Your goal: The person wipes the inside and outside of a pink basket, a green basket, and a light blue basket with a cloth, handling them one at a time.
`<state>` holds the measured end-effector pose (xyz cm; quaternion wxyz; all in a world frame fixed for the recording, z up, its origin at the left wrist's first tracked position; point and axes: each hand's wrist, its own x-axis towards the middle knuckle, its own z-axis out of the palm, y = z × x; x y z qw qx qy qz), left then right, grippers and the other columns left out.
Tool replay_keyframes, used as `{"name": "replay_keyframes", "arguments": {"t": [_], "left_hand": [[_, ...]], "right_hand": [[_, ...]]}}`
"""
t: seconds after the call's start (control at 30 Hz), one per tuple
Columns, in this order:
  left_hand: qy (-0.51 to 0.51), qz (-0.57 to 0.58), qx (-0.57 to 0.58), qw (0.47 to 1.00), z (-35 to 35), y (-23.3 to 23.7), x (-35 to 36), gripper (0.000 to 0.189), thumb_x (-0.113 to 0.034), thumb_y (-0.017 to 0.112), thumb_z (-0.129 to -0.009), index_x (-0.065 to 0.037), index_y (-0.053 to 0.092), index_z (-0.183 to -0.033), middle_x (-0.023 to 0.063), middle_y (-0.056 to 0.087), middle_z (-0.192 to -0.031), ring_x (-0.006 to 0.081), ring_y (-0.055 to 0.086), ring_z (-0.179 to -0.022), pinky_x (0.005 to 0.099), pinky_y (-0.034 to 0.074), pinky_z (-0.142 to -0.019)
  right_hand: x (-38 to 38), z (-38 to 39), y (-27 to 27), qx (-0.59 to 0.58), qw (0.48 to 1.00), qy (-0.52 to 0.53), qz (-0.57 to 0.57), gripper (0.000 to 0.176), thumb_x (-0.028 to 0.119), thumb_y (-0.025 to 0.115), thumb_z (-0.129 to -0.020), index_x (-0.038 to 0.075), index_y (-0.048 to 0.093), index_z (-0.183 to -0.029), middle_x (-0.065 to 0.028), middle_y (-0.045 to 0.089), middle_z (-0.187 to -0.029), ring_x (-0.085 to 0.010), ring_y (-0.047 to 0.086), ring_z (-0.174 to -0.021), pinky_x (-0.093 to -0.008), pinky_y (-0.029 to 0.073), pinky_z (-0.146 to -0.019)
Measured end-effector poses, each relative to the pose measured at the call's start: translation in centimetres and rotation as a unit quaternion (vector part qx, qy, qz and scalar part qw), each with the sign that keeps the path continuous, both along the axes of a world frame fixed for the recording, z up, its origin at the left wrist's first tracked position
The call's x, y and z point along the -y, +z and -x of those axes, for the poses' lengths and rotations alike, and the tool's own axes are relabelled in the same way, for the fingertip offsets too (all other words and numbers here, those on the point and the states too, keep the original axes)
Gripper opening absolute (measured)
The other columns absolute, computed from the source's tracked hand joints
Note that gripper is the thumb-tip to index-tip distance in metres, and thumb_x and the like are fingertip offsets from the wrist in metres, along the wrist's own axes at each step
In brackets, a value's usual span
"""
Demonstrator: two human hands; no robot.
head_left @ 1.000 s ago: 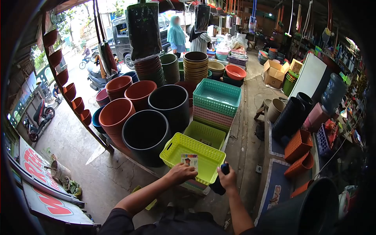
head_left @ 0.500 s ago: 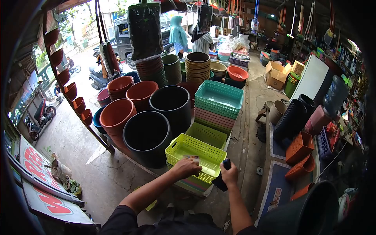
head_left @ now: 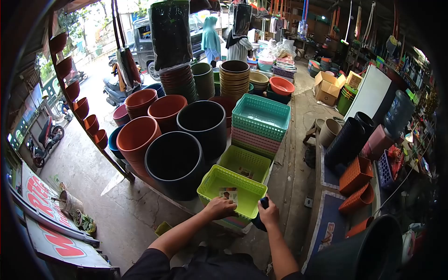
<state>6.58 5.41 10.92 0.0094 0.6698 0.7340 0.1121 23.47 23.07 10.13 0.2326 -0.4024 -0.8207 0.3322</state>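
Observation:
A lime green plastic basket (head_left: 212, 179) with perforated walls tops a stack right in front of me, a printed label (head_left: 228, 192) on its inside. My left hand (head_left: 220, 208) is closed on its near rim, fingers curled over the edge close to the label. At the basket's right near corner, my right hand (head_left: 269, 213) is wrapped around a black object (head_left: 264, 202). Its rounded end sticks up above the fist and a dark part hangs below; I cannot tell its kind. Just behind is another lime basket (head_left: 233, 156) with a label inside.
Teal baskets (head_left: 284, 109) are stacked behind. Large black pots (head_left: 196, 161) and terracotta-coloured pots (head_left: 135, 135) crowd the left side. Orange baskets (head_left: 357, 175) and a big dark bin (head_left: 373, 252) stand at right. Two people are at the back by a parked vehicle.
The top lime basket sits slightly lower and nearer, showing more of the basket behind and its label. My left hand has moved down to the rim; my right hand has shifted slightly left and down.

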Motion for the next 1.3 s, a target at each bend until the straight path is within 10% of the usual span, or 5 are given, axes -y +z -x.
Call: {"name": "replay_keyframes", "arguments": {"t": [0.3, 0.53, 0.7, 0.9, 1.3], "left_hand": [[0.105, -0.234, 0.030, 0.966, -3.5, -1.9, 5.7, 0.036, -0.038, 0.070, -0.083, -0.019, 0.063, -0.113, 0.0052, 0.056, -0.114, 0.0236, 0.054, -0.109, 0.0391, 0.039, -0.095], [0.288, -0.011, 0.254, 0.923, -6.5, -11.6, 19.9, 0.030, -0.032, 0.063, -0.087, -0.010, 0.062, -0.109, 0.0158, 0.064, -0.101, 0.0356, 0.062, -0.096, 0.0457, 0.051, -0.081], [0.501, 0.046, 0.374, 0.779, -9.6, -16.5, 31.5, 0.029, -0.029, 0.059, -0.090, -0.007, 0.063, -0.108, 0.0171, 0.063, -0.101, 0.0360, 0.062, -0.098, 0.0447, 0.050, -0.085], [0.630, -0.038, 0.457, 0.627, -11.0, -17.2, 40.0, 0.025, -0.024, 0.062, -0.090, -0.005, 0.065, -0.105, 0.0183, 0.065, -0.098, 0.0338, 0.064, -0.095, 0.0420, 0.050, -0.085], [0.762, -0.110, 0.530, 0.356, -14.1, -27.2, 45.8, 0.026, -0.024, 0.063, -0.090, -0.005, 0.065, -0.108, 0.0143, 0.068, -0.098, 0.0274, 0.066, -0.093, 0.0385, 0.051, -0.084]], "right_hand": [[5.6, -1.9, 6.7, -0.046, 0.995, 0.040, -0.078, 0.045, 0.027, 0.082, -0.073, 0.004, 0.065, -0.107, -0.0153, 0.064, -0.104, -0.0371, 0.063, -0.094, -0.0448, 0.052, -0.081], [15.0, -1.3, 7.0, 0.052, 0.952, 0.292, -0.080, 0.057, 0.007, 0.073, -0.068, 0.005, 0.059, -0.123, -0.0137, 0.060, -0.111, -0.0356, 0.060, -0.102, -0.0452, 0.048, -0.085], [18.9, 0.8, 0.6, 0.028, 0.922, 0.382, 0.050, 0.047, 0.003, 0.065, -0.070, 0.002, 0.061, -0.117, -0.0172, 0.061, -0.107, -0.0397, 0.059, -0.101, -0.0400, 0.049, -0.087], [25.0, 7.7, -3.8, 0.230, 0.847, 0.307, 0.368, 0.021, 0.018, 0.059, -0.095, 0.004, 0.064, -0.109, -0.0041, 0.067, -0.091, -0.0131, 0.061, -0.086, -0.0318, 0.047, -0.078], [38.1, 21.1, -24.7, 0.394, 0.806, 0.356, 0.263, 0.040, 0.028, 0.059, -0.094, -0.005, 0.061, -0.116, -0.0164, 0.068, -0.107, -0.0289, 0.065, -0.101, -0.0382, 0.047, -0.090]]}}
